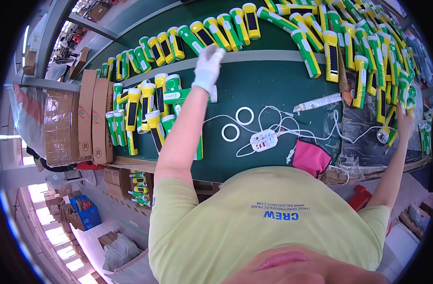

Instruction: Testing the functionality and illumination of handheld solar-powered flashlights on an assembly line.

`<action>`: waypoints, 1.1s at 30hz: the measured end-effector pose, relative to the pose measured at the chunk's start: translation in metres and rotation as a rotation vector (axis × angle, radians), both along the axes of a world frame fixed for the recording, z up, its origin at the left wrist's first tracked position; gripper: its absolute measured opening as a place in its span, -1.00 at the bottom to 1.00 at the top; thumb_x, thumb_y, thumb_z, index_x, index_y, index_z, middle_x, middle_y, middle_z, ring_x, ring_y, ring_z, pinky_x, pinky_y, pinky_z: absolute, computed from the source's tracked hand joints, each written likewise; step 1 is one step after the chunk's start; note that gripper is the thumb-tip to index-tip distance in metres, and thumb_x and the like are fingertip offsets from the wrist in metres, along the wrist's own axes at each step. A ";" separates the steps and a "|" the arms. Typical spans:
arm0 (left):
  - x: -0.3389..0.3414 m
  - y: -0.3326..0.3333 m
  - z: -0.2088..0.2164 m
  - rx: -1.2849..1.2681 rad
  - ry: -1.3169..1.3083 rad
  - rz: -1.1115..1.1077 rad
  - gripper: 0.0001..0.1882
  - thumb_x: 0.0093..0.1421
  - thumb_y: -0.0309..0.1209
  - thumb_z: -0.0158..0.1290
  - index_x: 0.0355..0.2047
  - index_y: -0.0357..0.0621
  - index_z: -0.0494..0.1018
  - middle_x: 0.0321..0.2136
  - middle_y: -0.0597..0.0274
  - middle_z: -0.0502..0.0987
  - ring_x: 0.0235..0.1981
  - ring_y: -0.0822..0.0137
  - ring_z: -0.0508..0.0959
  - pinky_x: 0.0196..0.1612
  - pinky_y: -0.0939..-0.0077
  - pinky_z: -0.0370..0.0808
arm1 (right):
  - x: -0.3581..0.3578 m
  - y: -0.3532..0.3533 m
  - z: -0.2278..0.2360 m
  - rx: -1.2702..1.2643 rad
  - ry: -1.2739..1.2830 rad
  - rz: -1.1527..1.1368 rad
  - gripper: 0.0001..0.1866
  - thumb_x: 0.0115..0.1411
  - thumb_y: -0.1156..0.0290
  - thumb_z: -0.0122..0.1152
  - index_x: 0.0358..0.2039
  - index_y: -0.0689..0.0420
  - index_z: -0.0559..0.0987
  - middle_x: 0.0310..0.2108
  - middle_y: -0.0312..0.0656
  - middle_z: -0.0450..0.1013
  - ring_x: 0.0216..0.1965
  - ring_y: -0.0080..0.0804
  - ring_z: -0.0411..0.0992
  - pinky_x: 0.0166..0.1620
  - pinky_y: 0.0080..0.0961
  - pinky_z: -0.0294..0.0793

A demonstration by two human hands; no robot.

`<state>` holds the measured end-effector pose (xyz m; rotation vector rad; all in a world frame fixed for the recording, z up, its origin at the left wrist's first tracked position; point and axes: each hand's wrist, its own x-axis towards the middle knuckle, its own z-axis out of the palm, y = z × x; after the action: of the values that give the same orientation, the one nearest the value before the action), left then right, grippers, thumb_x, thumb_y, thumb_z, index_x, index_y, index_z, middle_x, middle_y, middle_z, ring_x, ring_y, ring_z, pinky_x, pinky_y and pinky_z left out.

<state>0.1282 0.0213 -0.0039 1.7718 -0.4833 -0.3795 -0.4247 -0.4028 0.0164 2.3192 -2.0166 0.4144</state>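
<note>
My left hand (209, 67), in a white glove, reaches to the far row of flashlights at the raised edge of the green bench. Its fingers are curled beside the near end of a green-and-white flashlight (190, 39); what they hold, if anything, is hidden. At the far right my right hand (405, 122) is closed round a green-and-white flashlight (404, 90) beside the dense pile. Below it a yellow flashlight (392, 127) lies with its lens (382, 136) showing. Between my arms lie a white multi-port charger (263, 140) with cables and two white rings (245, 116).
A cluster of upright and lying flashlights (132, 110) stands at the left, beside cardboard boxes (62, 125). A pink cloth pouch (311, 157) lies at the near edge. A clear plastic-wrapped strip (317, 102) rests mid-right. A metal frame (50, 40) rises at the left.
</note>
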 end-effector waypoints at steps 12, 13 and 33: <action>0.149 0.004 -0.070 0.362 -0.284 0.231 -0.26 -0.02 0.02 0.24 0.05 -0.25 0.40 -0.03 -0.04 0.53 -0.01 0.02 0.51 0.12 0.25 0.38 | 0.002 0.067 -0.014 -0.161 0.014 -0.147 -0.49 0.03 -0.20 0.25 -0.24 -0.03 0.61 -0.22 -0.12 0.56 -0.17 -0.08 0.54 -0.17 -0.14 0.48; 0.160 0.007 -0.075 0.292 -0.163 0.229 -0.20 -0.05 -0.07 0.31 0.09 -0.34 0.36 -0.03 0.04 0.52 -0.03 0.14 0.51 0.10 0.32 0.38 | 0.005 0.072 -0.013 -0.177 -0.041 -0.178 -0.48 0.03 -0.19 0.27 -0.23 -0.01 0.61 -0.22 -0.14 0.56 -0.16 -0.11 0.54 -0.16 -0.16 0.49; 0.106 0.004 -0.043 -0.277 0.683 0.049 -0.72 0.28 -0.22 0.10 -0.14 -0.14 0.43 -0.33 0.24 0.51 -0.33 0.31 0.54 -0.28 0.50 0.52 | -0.040 0.081 -0.068 -0.111 -0.790 -0.102 -0.72 0.03 0.34 0.39 -0.26 0.22 0.66 -0.43 -0.16 0.59 -0.40 -0.48 0.56 -0.32 -0.53 0.50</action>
<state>0.2339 0.0254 -0.0466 1.2794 -0.0006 -0.8026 -0.4650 -0.3217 -0.0512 2.1550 -2.2728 1.5893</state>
